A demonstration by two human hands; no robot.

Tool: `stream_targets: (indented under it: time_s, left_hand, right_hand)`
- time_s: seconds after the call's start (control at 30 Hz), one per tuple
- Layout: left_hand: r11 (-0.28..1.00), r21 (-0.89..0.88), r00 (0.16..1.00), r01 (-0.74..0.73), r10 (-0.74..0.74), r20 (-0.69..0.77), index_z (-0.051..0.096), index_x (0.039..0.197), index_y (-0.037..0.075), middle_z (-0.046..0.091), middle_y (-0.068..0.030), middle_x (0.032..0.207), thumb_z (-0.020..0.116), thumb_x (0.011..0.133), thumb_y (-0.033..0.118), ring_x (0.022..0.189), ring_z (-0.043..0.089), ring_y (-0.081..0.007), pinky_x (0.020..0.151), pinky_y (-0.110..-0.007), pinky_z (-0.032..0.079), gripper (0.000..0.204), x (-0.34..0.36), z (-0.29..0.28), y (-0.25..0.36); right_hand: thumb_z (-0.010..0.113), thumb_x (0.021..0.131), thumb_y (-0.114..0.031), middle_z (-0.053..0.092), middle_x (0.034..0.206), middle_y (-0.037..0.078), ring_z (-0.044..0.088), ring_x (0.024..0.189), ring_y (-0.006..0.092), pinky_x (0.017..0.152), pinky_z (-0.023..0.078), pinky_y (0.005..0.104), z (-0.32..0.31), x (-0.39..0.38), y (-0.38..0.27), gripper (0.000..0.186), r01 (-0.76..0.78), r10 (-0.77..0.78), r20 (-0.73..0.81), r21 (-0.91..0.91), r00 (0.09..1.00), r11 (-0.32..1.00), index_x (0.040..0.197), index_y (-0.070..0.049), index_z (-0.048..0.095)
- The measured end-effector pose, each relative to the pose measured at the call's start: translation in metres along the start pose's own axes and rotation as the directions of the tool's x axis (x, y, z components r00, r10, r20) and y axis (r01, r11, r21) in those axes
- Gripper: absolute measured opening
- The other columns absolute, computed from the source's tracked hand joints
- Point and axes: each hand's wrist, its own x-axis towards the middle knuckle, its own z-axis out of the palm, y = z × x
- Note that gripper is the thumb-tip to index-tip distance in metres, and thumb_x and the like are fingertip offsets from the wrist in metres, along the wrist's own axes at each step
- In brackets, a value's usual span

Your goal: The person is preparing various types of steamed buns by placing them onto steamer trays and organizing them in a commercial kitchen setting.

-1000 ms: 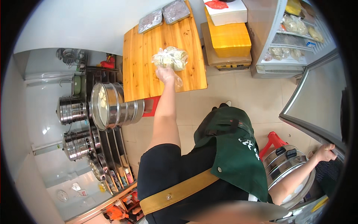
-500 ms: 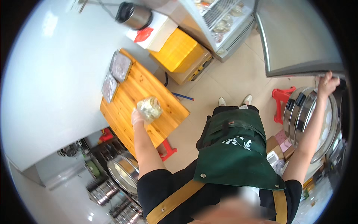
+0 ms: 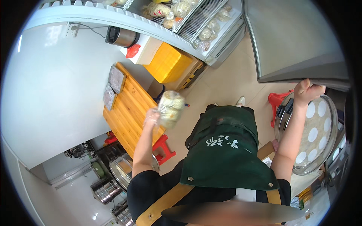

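My left hand (image 3: 152, 116), in a thin clear glove, is closed on the gathered neck of a clear plastic bag (image 3: 171, 109). Pale yellow-green food fills the bag, which I hold up off the wooden table (image 3: 132, 113), by its right edge. Out to the right, my right hand (image 3: 307, 92) grips the bottom edge of the open refrigerator door (image 3: 298, 41); its fingertips are partly hidden there. Beyond the table stands the refrigerator (image 3: 226, 45), with bagged food (image 3: 209, 32) on its wire shelves.
Two wrapped grey packs (image 3: 117, 79) lie on the table's far left side. A yellow box (image 3: 167, 62) sits on a carton beyond it. Red stools (image 3: 164, 148) stand near the table and at right, beside a large round steamer (image 3: 313, 135). Metal pots (image 3: 105, 192) are at lower left.
My left hand has lifted the bag off the table and moved it right. The view has shifted, showing more of the refrigerator shelves. My right hand still holds the door.
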Motion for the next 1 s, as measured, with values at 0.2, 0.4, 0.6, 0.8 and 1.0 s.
stream_targets:
  time_s: [0.2, 0.4, 0.6, 0.8, 1.0]
  left_hand:
    - [0.888, -0.460, 0.976, 0.014, 0.088, 0.200, 0.051, 0.067, 0.001, 0.046, -0.0049, 0.055, 0.045, 0.065, 0.007, 0.046, 0.046, -0.0165, 0.042, -0.031, 0.038, 0.009, 0.028, 0.099, 0.155]
    - [0.706, -0.629, 0.934, 0.325, -0.135, 0.331, 0.053, 0.073, 0.001, 0.050, -0.0085, 0.061, 0.049, 0.067, 0.010, 0.052, 0.048, -0.0180, 0.046, -0.033, 0.039, 0.011, 0.100, 0.183, 0.244]
    - [0.582, -0.748, 0.938, 0.318, -0.078, 0.338, 0.053, 0.089, -0.001, 0.055, -0.0096, 0.077, 0.051, 0.075, 0.010, 0.068, 0.053, -0.0206, 0.054, -0.033, 0.043, 0.019, 0.182, 0.240, 0.288]
    - [0.652, -0.755, 0.996, 0.071, 0.001, 0.095, 0.050, 0.103, 0.002, 0.052, -0.0115, 0.101, 0.043, 0.081, 0.019, 0.089, 0.052, -0.0225, 0.071, -0.036, 0.041, 0.028, 0.279, 0.279, 0.278]
    - [0.980, -0.088, 0.984, -0.177, 0.177, -0.006, 0.048, 0.109, 0.008, 0.047, -0.0116, 0.113, 0.034, 0.083, 0.027, 0.100, 0.046, -0.0215, 0.084, -0.037, 0.032, 0.035, 0.385, 0.292, 0.251]
  right_hand:
    - [0.051, 0.077, -0.030, 0.054, 0.069, 0.010, 0.052, 0.060, 0.0159, 0.056, 0.042, 0.0263, -0.015, 0.015, 0.013, 0.037, -0.015, -0.002, 0.205, 0.083, 0.979, 0.996, 0.078, 0.007, 0.048]
    - [0.048, 0.074, -0.016, 0.055, 0.080, 0.011, 0.053, 0.066, 0.0177, 0.061, 0.044, 0.0294, -0.021, 0.015, 0.028, 0.025, 0.046, -0.048, 0.098, 0.021, 0.994, 0.999, 0.084, 0.007, 0.051]
    - [0.047, 0.079, -0.025, 0.048, 0.110, 0.014, 0.050, 0.092, 0.0218, 0.084, 0.040, 0.0347, -0.062, -0.016, 0.077, 0.040, -0.148, 0.171, -0.102, 0.201, 0.980, 0.968, 0.108, 0.002, 0.046]
    - [0.048, 0.076, -0.036, 0.046, 0.114, 0.012, 0.049, 0.097, 0.0229, 0.085, 0.039, 0.0353, -0.044, -0.022, 0.089, 0.048, -0.270, 0.281, -0.165, 0.090, 0.945, 0.959, 0.110, -0.001, 0.046]
    - [0.048, 0.077, -0.036, 0.047, 0.113, 0.013, 0.049, 0.095, 0.0233, 0.083, 0.039, 0.0356, -0.019, -0.044, 0.122, 0.048, -0.258, 0.254, -0.156, -0.001, 0.954, 0.966, 0.109, 0.000, 0.046]
